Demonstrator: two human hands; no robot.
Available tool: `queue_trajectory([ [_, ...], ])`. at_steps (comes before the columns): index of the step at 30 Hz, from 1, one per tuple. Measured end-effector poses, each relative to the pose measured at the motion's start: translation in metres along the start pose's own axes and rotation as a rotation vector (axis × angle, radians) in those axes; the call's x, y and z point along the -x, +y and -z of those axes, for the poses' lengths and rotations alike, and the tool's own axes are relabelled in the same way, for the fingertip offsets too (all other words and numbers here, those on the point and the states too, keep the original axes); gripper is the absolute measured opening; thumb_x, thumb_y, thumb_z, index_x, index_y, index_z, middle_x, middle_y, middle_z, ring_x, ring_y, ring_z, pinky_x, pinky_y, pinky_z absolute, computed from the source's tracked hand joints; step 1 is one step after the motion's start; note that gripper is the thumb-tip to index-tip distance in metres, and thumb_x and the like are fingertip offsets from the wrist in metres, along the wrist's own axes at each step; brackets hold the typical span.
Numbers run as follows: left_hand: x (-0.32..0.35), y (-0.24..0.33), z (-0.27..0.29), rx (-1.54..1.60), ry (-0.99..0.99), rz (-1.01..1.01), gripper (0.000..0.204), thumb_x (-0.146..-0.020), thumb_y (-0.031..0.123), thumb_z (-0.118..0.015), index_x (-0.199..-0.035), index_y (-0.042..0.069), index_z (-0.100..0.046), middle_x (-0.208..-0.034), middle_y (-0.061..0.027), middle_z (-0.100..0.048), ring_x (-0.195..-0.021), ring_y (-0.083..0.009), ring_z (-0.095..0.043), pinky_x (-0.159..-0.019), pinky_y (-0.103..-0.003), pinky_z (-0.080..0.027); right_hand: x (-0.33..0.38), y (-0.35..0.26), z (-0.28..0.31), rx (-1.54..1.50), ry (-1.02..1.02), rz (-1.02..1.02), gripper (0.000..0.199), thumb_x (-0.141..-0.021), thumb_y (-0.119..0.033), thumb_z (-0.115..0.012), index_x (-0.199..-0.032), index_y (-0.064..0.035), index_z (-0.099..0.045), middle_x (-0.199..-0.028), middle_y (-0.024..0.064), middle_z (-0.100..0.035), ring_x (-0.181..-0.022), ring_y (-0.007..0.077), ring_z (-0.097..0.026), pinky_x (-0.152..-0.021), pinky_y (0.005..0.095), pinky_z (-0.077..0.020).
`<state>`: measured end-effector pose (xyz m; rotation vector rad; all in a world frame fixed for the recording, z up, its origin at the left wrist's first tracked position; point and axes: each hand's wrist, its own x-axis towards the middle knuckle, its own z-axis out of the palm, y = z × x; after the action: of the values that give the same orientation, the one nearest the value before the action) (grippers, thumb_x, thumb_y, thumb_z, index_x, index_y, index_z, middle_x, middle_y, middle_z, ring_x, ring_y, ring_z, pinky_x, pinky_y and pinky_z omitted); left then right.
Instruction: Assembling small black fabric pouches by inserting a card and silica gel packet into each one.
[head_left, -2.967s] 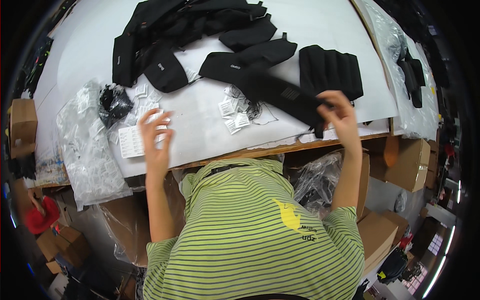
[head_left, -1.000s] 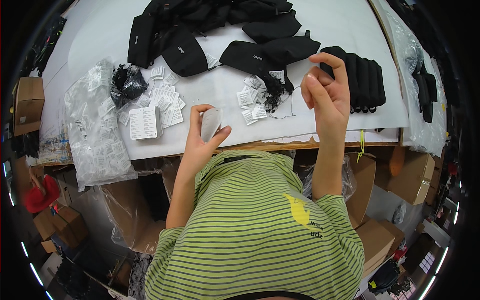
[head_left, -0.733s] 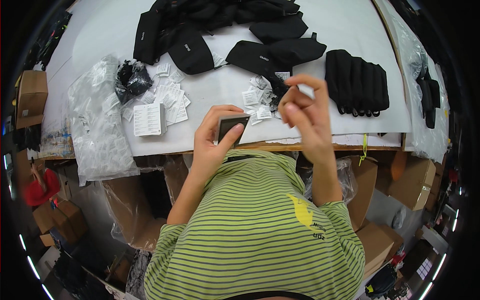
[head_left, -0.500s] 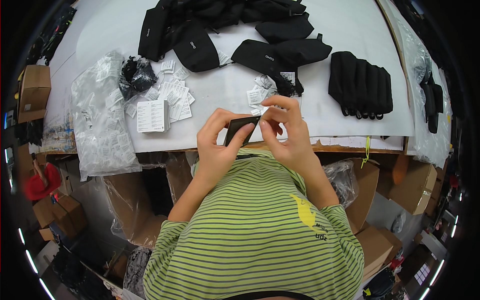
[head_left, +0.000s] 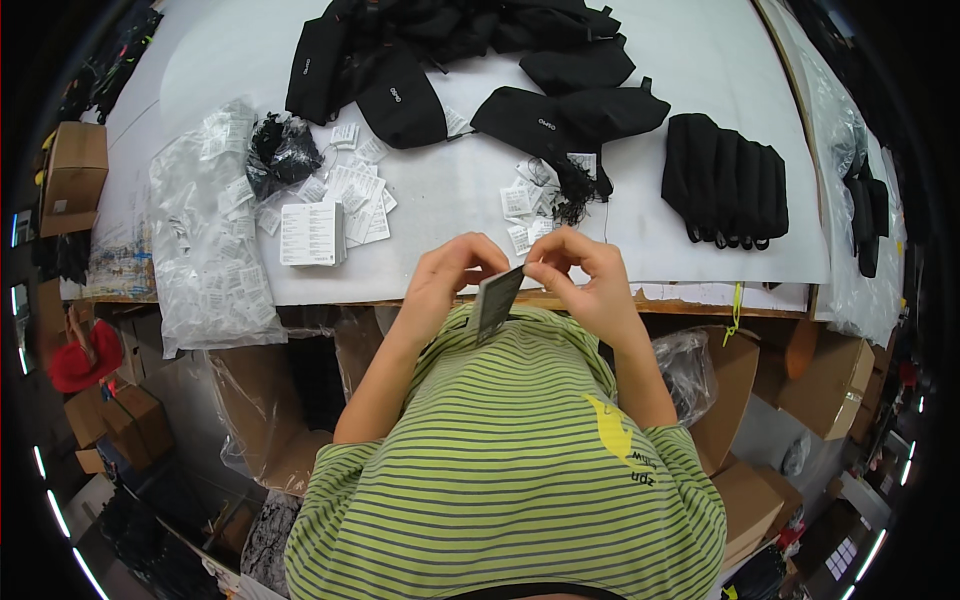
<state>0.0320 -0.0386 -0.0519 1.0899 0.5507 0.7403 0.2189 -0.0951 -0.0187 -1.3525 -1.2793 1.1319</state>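
A dark rectangular hang tag (head_left: 497, 304) dangles at a slant in front of my striped shirt, just off the table's near edge. My right hand (head_left: 588, 280) pinches its top corner between thumb and forefinger. Bent in from the other side, my left hand (head_left: 446, 284) has its fingertips closed at the tag's upper edge; the tag partly covers them. Any string at the corner is too fine to make out. Just beyond my hands lie small white labels (head_left: 517, 202) and a bundle of black cords (head_left: 576, 190).
A stack of printed cards (head_left: 308, 236), loose labels and a clear plastic bag (head_left: 212, 260) lie on the left. Black fabric pouches (head_left: 400, 98) are heaped at the back. A row of black pouches (head_left: 722, 182) sits right. Cardboard boxes (head_left: 735, 400) stand below the table.
The tag has swung lower and now hangs below my fingers. My left hand has shifted its grip from the tag's side to its top, and my right fingers have closed on the corner.
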Motion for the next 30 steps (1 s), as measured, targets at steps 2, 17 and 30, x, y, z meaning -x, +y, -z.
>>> queue_trajectory([
  [2, 0.0, 0.001, -0.008, -0.01, -0.044, 0.203, 0.014, -0.095, 0.015, -0.052, -0.095, 0.002, -0.052, -0.087, -0.0008, -0.053, -0.082, -0.0056, -0.049, -0.072, -0.02, -0.041, 0.002, 0.002, 0.001, 0.059, -0.037, -0.015, 0.011, -0.081, -0.009, -0.068, -0.084, -0.0019, -0.06, -0.062, 0.0004, -0.055, -0.054, 0.005, -0.048, -0.053, 0.0199, -0.0377],
  [17, -0.089, -0.017, 0.026, -0.633, 0.013, -0.228, 0.019, -0.087, 0.012, -0.061, -0.1, 0.0, -0.055, -0.088, -0.0067, -0.06, -0.075, -0.016, -0.054, -0.071, -0.027, -0.044, -0.007, 0.021, 0.014, -0.464, -0.122, -0.374, 0.013, -0.09, -0.016, -0.06, -0.09, -0.004, -0.055, -0.056, -0.0057, -0.047, -0.046, 0.0013, -0.037, -0.041, 0.0175, -0.0249],
  [30, -0.202, -0.058, 0.074, -1.337, 0.365, -0.351, 0.033, -0.077, 0.029, -0.072, -0.093, 0.002, -0.063, -0.11, -0.0133, -0.06, -0.106, -0.0324, -0.049, -0.088, -0.041, -0.039, 0.01, 0.025, 0.025, -0.431, 0.0, -0.338, 0.01, -0.088, -0.013, -0.061, -0.089, -0.0038, -0.057, -0.066, -0.0008, -0.055, -0.045, 0.0015, -0.038, -0.039, 0.0179, -0.0243],
])
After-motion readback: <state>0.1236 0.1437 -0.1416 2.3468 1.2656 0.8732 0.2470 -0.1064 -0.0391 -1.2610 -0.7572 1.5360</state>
